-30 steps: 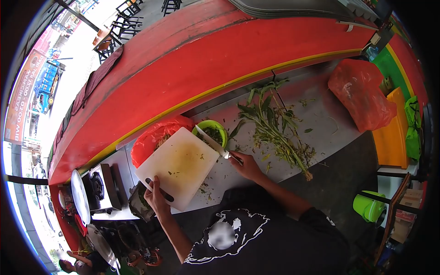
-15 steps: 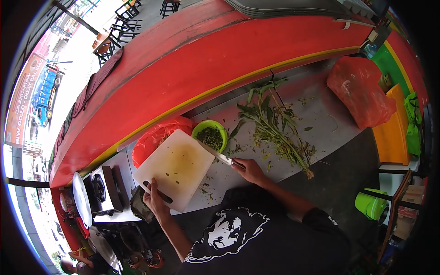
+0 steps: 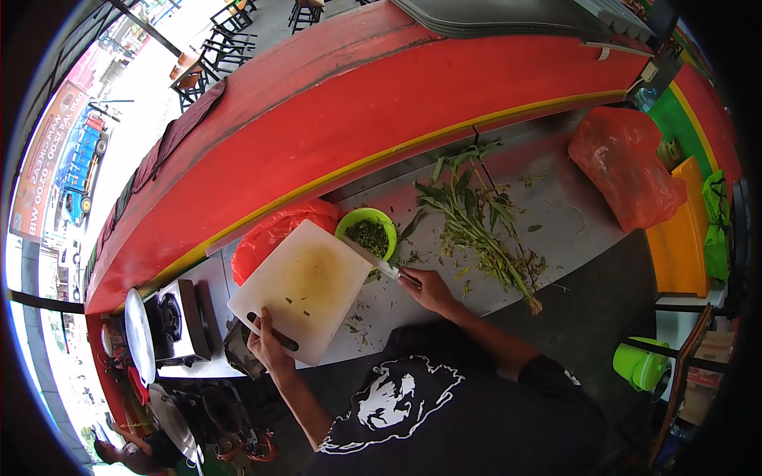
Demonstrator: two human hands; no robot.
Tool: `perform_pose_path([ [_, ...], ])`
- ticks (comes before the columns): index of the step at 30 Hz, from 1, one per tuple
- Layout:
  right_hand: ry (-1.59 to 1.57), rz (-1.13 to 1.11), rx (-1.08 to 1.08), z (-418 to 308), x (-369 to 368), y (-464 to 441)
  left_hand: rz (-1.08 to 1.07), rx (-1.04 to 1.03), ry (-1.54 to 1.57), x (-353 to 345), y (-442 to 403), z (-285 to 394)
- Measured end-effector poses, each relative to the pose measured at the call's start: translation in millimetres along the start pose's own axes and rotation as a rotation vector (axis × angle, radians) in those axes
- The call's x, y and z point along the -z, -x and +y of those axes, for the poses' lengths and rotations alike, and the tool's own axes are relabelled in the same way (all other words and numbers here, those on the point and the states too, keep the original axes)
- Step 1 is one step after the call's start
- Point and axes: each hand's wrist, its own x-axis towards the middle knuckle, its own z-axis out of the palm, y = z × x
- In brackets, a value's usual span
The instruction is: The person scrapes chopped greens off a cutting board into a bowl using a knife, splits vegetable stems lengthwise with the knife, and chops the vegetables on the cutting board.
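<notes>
Right hand – fingers wrapped round the knife's handle, blade pointing far-left. Left hand pinches the board at its grip slot, near-left corner, thumb on top; the fingers beneath we can't see. The knife has come back from over the bowl in the last second: blade now lies along the board's right edge, tip by the bowl's near rim. Touching or not, we can't tell.

The board has eased left too, so more of the bowl shows, just beyond the board's far-right edge, cut greens in plain view inside. Only a few bits are left on the board – we judge most of the cut lot is off it and this pass about done. Since half a second ago, hardly any change at the hands.

Farther out: left bag, red, just beyond the board; uncut bunch right of the bowl on the counter, loose scraps around it; right bag at the far right. Stove well left.
</notes>
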Motion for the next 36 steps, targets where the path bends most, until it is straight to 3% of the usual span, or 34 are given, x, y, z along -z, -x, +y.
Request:
perform_pose_path([
  [4, -0.132, 0.025, -0.015, -10, 11, -3, -0.006, 0.02, 0.08, 1, 5, 8],
  [6, -0.324, -0.071, 0.128, -22, 12, -1, -0.015, 0.008, 0.098, -4, 7, 9],
  [9, -0.345, -0.239, 0.147, -60, 19, 10, -0.038, 0.001, 0.096, -7, 7, 5],
  [13, -0.125, -0.193, 0.335, -49, -1, 11, -0.096, -0.039, 0.053, -30, 12, 8],
  [14, -0.165, -0.19, 0.197, -43, -5, 11, -0.11, -0.046, 0.06, -34, 11, 7],
  [18, -0.064, 0.017, 0.023, -37, -8, 8, -0.09, -0.09, -0.061, -37, 9, 14],
  [22, -0.349, -0.03, 0.162, -56, -9, 30, -0.067, -0.079, -0.117, -35, 8, 4],
  [24, -0.326, -0.222, 0.337, -65, -11, 38, -0.056, -0.07, -0.14, -37, 10, 0],
  [25, -0.329, -0.218, 0.331, -61, -14, 37, -0.048, -0.062, -0.148, -41, 13, 0],
  [27, -0.259, -0.302, 0.049, -47, -19, 34, -0.062, -0.049, -0.13, -39, 17, 0],
  [28, -0.255, -0.307, 0.045, -41, -20, 32, -0.086, -0.041, -0.129, -34, 17, -3],
  [30, -0.017, -0.002, 0.028, -38, -17, 25, -0.097, -0.038, -0.117, -27, 15, -6],
  [34, -0.234, -0.031, 0.137, -63, -3, 35, -0.096, -0.005, -0.079, -12, 18, -2],
  [36, -0.386, -0.342, 0.03, -76, 1, 43, -0.081, -0.004, -0.014, -9, 17, -5],
])
